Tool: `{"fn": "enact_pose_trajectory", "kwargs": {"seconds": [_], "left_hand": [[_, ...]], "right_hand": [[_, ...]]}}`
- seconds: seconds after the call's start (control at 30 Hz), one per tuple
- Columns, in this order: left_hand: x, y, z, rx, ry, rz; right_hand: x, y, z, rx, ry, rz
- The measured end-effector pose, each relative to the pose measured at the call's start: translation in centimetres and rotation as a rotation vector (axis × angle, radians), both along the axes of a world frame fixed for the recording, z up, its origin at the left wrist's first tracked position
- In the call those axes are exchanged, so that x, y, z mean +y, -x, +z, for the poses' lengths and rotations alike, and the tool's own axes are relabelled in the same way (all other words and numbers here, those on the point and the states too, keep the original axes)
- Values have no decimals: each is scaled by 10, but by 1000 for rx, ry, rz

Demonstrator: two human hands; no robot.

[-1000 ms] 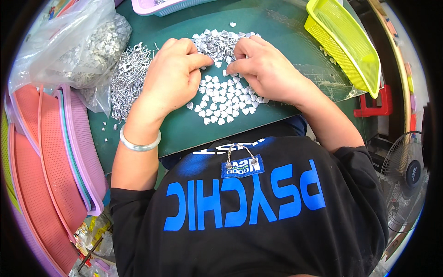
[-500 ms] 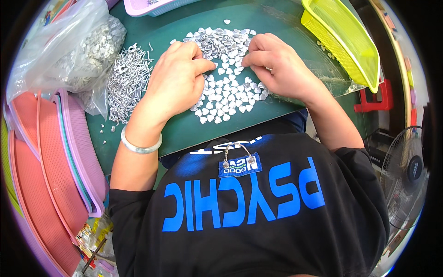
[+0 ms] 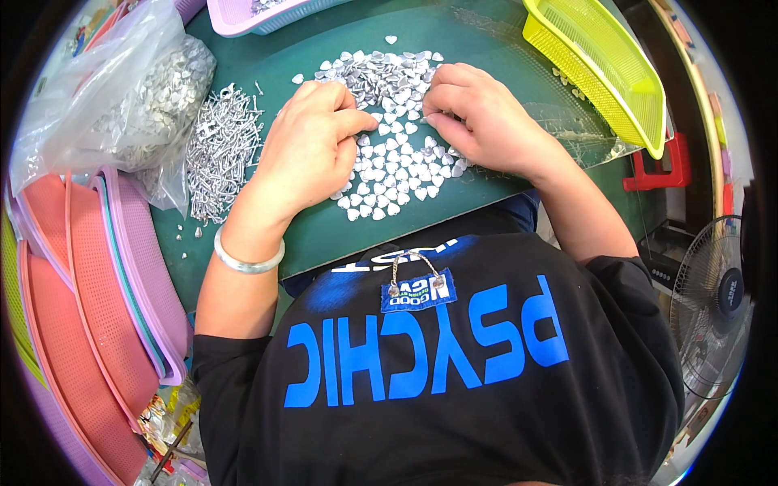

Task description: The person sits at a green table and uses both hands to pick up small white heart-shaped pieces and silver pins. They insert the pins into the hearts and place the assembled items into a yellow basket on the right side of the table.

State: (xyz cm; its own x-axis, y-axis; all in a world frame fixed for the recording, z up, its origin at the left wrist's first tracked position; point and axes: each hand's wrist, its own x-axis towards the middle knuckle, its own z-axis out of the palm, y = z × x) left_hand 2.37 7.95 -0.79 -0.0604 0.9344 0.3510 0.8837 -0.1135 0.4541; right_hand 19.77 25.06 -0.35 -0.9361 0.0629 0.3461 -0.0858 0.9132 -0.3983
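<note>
Small silver heart-shaped pieces lie on the green table in two groups: a heaped pile (image 3: 389,74) farther off and a flat spread of hearts (image 3: 397,174) nearer my body. My left hand (image 3: 318,142), with a pale bangle (image 3: 250,263) on its wrist, is at the left of the hearts. Its fingers are curled, and the index fingertip is beside a heart between the groups. Across from it, my right hand (image 3: 482,117) rests at the right edge of the pile, fingers bent and drawn together. Whatever either hand's fingertips hold is hidden.
To the left are a heap of small silver metal pins (image 3: 223,154), a clear plastic bag of hearts (image 3: 162,101) and stacked pink and purple baskets (image 3: 97,275). A lime-green basket (image 3: 604,77) sits far right, a purple tray (image 3: 271,18) at the back. A fan (image 3: 717,300) stands right.
The view has shifted slightly. My right hand's fingers have moved a little around the edge of the pile; my left hand stays beside the hearts with its fingertips slightly shifted.
</note>
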Motion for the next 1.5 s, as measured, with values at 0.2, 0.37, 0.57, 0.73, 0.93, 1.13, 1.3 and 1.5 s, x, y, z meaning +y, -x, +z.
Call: {"fn": "enact_pose_trajectory", "kwargs": {"seconds": [0.2, 0.37, 0.57, 0.73, 0.93, 1.13, 1.3, 1.5], "left_hand": [[-1, 0, 2, -53, -46, -20], [-1, 0, 0, 3, -39, 38], [-1, 0, -1, -17, -26, 14], [-1, 1, 1, -53, -9, -9], [-1, 1, 1, -92, 32, -62], [1, -2, 2, -67, -10, -29], [1, -5, -1, 10, 3, -12], [1, -2, 0, -1, 36, -74]], "right_hand": [[2, -5, 3, -45, -2, -28], [3, -9, 6, -44, 33, -58], [2, -15, 3, 5, 50, -73], [1, -16, 2, 15, 61, -48], [3, -16, 6, -24, 42, 55], [-2, -6, 0, 24, 15, 8], [2, -7, 4, -11, 28, 55], [-2, 14, -5, 65, -72, 15]]}}
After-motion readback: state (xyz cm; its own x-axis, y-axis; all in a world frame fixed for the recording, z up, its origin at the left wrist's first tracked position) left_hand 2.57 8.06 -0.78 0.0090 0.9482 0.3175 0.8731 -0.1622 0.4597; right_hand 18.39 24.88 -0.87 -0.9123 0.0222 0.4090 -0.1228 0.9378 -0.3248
